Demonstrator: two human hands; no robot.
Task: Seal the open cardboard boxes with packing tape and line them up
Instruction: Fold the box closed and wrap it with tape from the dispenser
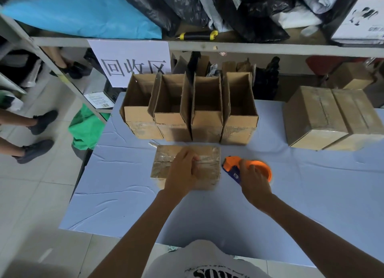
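— Head view: where's the box being sealed?

— A closed cardboard box (187, 167) lies on the blue-covered table (124, 194), just in front of four open boxes (190, 109) standing in a row. The left hand (182, 173) rests on its taped top, fingers curled, possibly pinching the tape.

— And the right hand (254, 182)?

— It grips the orange tape dispenser (247, 168) just beside the box. Two sealed boxes (330, 117) sit well apart, at the right.
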